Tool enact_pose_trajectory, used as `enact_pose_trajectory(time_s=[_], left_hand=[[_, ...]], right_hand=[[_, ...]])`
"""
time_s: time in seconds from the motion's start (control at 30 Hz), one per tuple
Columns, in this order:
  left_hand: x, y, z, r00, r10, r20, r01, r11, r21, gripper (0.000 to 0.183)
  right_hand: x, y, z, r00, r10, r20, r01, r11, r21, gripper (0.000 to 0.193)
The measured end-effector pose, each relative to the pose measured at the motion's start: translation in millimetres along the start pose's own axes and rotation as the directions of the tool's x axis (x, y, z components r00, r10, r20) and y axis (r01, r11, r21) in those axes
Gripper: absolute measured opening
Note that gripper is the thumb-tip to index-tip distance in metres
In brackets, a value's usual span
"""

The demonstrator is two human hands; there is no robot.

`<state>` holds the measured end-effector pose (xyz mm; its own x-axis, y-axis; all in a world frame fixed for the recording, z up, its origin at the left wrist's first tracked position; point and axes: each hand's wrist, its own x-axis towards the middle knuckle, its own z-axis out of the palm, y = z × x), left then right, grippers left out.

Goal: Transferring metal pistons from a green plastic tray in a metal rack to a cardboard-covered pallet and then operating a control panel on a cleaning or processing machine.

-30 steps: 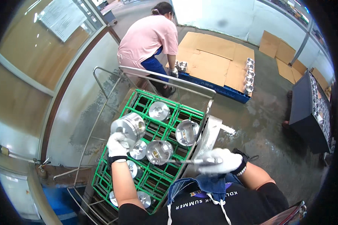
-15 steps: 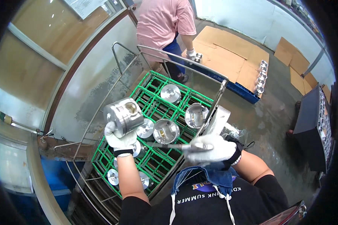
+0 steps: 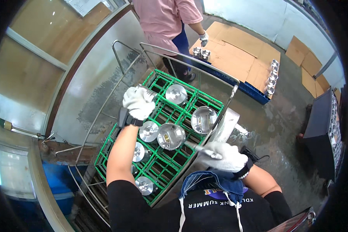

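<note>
Across the middle of the scene, a green wire rack (image 3: pixel 170 164) holds round metal pieces in its square compartments. One flat-topped piston (image 3: pixel 176 94) sits at the far side; two hollow-side-up pieces, a right piston (image 3: pixel 204 120) and a middle piston (image 3: pixel 171 136), sit nearer. More flat-topped pieces line the left side down to a near piston (image 3: pixel 145 185), some partly hidden by the left forearm.

Over the rack's far left part, the gloved left hand (image 3: pixel 139 102) curls its fingers around a held piston (image 3: pixel 150 94), mostly covered by the glove. At the rack's right edge, the gloved right hand (image 3: pixel 226 156) is closed on a metal tool (image 3: pixel 205 150), its blurred tip close to the middle piston; I cannot tell whether they touch.

A metal rail (image 3: pixel 189 62) borders the rack at the far end, with more bars on the left before a pale wall (image 3: pixel 89 77). Beyond, a co-worker's gloved hand (image 3: pixel 204 38) hangs over a cardboard-topped blue pallet (image 3: pixel 236 42) bearing pistons at its near left corner and right edge. Wet floor (image 3: pixel 270 123) stretches on the right between a metal ledge (image 3: pixel 225 125) and a black box (image 3: pixel 317 135) of metal pieces.
</note>
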<state>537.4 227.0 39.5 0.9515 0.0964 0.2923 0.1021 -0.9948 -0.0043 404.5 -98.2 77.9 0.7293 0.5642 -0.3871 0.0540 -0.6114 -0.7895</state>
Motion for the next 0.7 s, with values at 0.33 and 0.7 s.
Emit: enact_pose_trajectory(time_s=[0.33,0.7], left_hand=[[39,-15,122,0.95,0.305,0.059,-0.31,0.919,0.244,0.042],[9,19,86,0.906,0.422,0.036,-0.423,0.906,-0.001,0.047]], right_hand=[[-23,34,2,0.985,0.169,-0.017,-0.168,0.984,0.065,0.031],[-63,124,-56,0.987,-0.033,0.159,-0.022,0.944,0.33,0.025]])
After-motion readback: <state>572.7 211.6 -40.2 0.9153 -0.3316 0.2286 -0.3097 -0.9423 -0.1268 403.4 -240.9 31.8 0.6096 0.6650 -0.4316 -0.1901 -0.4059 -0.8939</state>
